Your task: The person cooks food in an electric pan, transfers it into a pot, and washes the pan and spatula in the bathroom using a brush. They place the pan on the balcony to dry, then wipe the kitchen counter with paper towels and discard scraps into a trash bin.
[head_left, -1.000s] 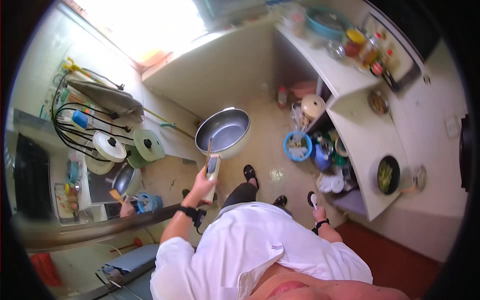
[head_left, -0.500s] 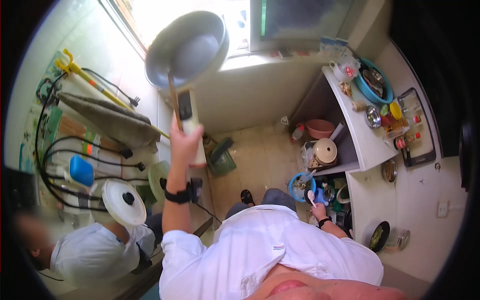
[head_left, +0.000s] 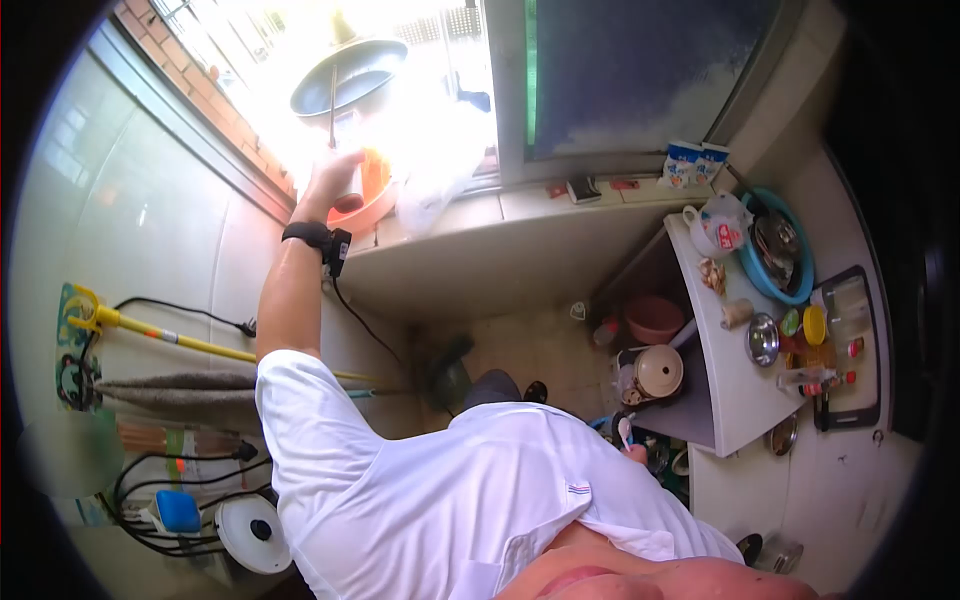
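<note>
My left hand (head_left: 328, 182) reaches far out at the open window, closed around the handle of a deep grey frying pan (head_left: 375, 72). A thin brown stick (head_left: 333, 105) runs from the hand into the pan, its kind unclear. Under the hand stands an orange basin (head_left: 368, 207) on the sill, with a clear plastic bag (head_left: 432, 190) beside it. Low on the right, partly hidden by my shirt, my right hand (head_left: 637, 454) is closed on a white spoon (head_left: 626, 432). What the spoon carries is too small to make out.
A white table (head_left: 735, 400) at right bears a blue basin (head_left: 797, 288), a mug (head_left: 712, 235), a metal bowl (head_left: 762, 340) and several bottles. Below are a pink basin (head_left: 655, 318) and a cream pot (head_left: 658, 373). A yellow pole (head_left: 180, 338) and cables line the left wall.
My left hand has carried the frying pan forward and out through the window opening. My body has turned and moved closer to the sill. The person at lower left has left view.
</note>
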{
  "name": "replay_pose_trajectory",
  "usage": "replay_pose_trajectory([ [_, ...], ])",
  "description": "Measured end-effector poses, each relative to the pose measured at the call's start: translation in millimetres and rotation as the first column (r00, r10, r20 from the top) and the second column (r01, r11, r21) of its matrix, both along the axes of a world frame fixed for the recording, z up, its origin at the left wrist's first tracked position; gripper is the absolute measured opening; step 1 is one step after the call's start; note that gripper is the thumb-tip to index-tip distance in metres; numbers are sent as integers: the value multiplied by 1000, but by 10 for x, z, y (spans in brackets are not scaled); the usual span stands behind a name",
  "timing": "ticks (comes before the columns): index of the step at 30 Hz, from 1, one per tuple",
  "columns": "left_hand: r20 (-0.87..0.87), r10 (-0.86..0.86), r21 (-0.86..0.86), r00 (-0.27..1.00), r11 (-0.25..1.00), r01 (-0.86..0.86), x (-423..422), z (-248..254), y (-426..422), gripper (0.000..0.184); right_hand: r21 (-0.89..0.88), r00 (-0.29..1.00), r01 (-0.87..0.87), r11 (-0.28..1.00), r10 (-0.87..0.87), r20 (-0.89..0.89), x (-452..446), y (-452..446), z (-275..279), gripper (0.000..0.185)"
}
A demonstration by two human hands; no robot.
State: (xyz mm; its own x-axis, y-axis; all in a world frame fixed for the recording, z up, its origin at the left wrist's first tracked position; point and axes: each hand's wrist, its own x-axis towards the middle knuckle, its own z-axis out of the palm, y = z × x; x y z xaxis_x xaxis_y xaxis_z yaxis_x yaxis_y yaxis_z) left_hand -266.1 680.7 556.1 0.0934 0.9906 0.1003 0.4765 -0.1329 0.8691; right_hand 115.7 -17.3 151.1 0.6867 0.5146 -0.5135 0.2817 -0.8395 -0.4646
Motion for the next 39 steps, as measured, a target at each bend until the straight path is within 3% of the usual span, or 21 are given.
replay_pose_trajectory([
  [1, -80, -20, 5, 997, 1000, 20, 89, 12, 165, 45, -29, 1000, -1, 1000, 1, -2, 45, 96, 5, 16],
  [2, -8, -16, -188, 1000, 982, 14, 186, -16, 314, 45, -50, 999, 36, 998, -37, -29, 77, 165, 16, 17],
  [3, -10, -17, -195, 1000, 981, 14, 297, -53, 449, 45, -58, 999, 37, 998, -38, -31, 93, 194, -3, 17],
  [5, 36, 141, -319, 989, 940, -122, 495, -94, 807, 34, -83, 997, 69, 994, -72, -36, 150, 247, -185, 18],
  [7, 115, 124, -233, 986, 968, -95, 612, -203, 1148, 34, -95, 994, 98, 991, -102, -38, 160, 424, -184, 18],
  [9, -12, 141, -307, 990, 942, -138, 709, -285, 1562, 36, -110, 991, 124, 986, -129, -37, 158, 628, -148, 19],
  [10, -128, 79, -250, 989, 962, -109, 578, -692, 2163, 36, -120, 989, 138, 983, -143, -36, 154, 720, -111, 19],
  [15, -1, 203, -292, 979, 936, -195, 623, -859, 2535, 47, -153, 979, 189, 970, -199, -48, 92, 1192, 13, 20],
  [17, -48, 96, -346, 994, 932, -106, 565, -975, 2813, 50, -162, 977, 197, 967, -208, -53, 71, 1331, 40, 20],
  [21, -196, 130, -325, 972, 926, -190, 558, -1286, 3225, 42, -173, 974, 205, 963, -218, -59, 51, 1599, 125, 21],
  [23, 46, 143, -419, 989, 901, -110, 547, -1224, 3127, 36, -180, 974, 206, 962, -220, -61, 53, 1691, 126, 22],
  [24, 5, 53, -463, 999, 885, -44, 508, -1100, 3060, 35, -181, 974, 206, 962, -219, -59, 51, 1746, 141, 22],
  [26, -347, -265, -497, 900, 866, 63, 447, -735, 2892, 33, -183, 973, 210, 960, -225, -60, 42, 1828, 162, 23],
  [28, -553, -212, -322, 806, 946, 28, 482, -375, 2858, 35, -185, 970, 221, 958, -235, -58, 24, 1885, 175, 23],
  [31, -589, 59, 52, 806, 998, -35, 394, -590, 3568, 51, -189, 965, 241, 952, -255, -55, -28, 1949, 197, 24],
  [32, -585, 47, 51, 810, 999, -21, 405, -618, 3666, 51, -191, 963, 253, 948, -266, -47, -63, 1934, 215, 24],
  [34, -353, -111, -146, 929, 987, 62, 458, -591, 3691, 58, -189, 961, 259, 947, -272, -50, -118, 1940, 228, 25],
  [35, -349, -120, -153, 929, 986, 70, 483, -601, 3667, 58, -191, 960, 264, 945, -277, -46, -150, 1924, 239, 25],
  [37, -544, 91, 80, 834, 995, -57, 522, -575, 3509, 60, -189, 955, 280, 941, -294, -45, -212, 1900, 227, 26],
  [39, -563, 88, 115, 822, 993, -28, 400, -636, 3504, 61, -183, 951, 292, 939, -305, -44, -286, 1879, 224, 26],
])
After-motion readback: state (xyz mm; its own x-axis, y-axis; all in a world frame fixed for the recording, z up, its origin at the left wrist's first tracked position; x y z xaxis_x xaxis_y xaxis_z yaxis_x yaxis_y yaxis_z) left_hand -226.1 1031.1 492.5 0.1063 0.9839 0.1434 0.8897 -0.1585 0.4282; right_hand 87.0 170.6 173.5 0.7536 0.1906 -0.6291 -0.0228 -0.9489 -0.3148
